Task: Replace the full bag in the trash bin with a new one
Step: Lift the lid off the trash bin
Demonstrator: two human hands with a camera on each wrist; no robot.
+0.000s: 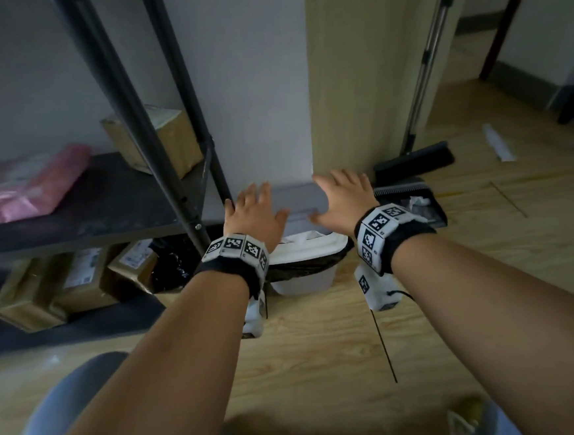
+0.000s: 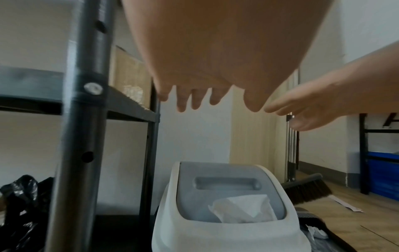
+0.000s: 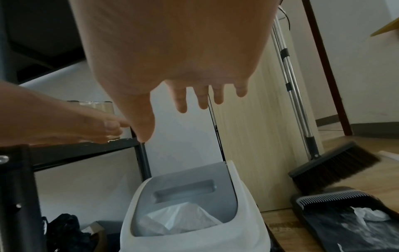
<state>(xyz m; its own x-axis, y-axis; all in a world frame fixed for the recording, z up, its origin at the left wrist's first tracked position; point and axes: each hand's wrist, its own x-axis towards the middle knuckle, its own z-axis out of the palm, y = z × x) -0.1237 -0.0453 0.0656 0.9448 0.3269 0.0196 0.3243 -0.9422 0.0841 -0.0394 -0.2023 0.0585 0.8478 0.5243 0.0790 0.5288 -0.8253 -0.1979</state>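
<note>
White bin (image 2: 226, 237), seemingly grey lid (image 2: 228, 192)

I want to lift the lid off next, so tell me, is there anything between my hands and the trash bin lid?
Nothing: both wrist views show only bare wall between the left hand, the right hand and the lid.

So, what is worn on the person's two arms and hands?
Both forearms and hands are bare, without sleeves or gloves. The left wrist and the right wrist each carry a black band with white square tiles printed with black pixel-like markers. A white camera box hangs beneath the right one, with a thin black cable.

Broom (image 3: 332, 168) + dustpan (image 3: 343, 220) rt; boxes (image 1: 61, 286) under shelf (image 1: 72, 213).
</note>
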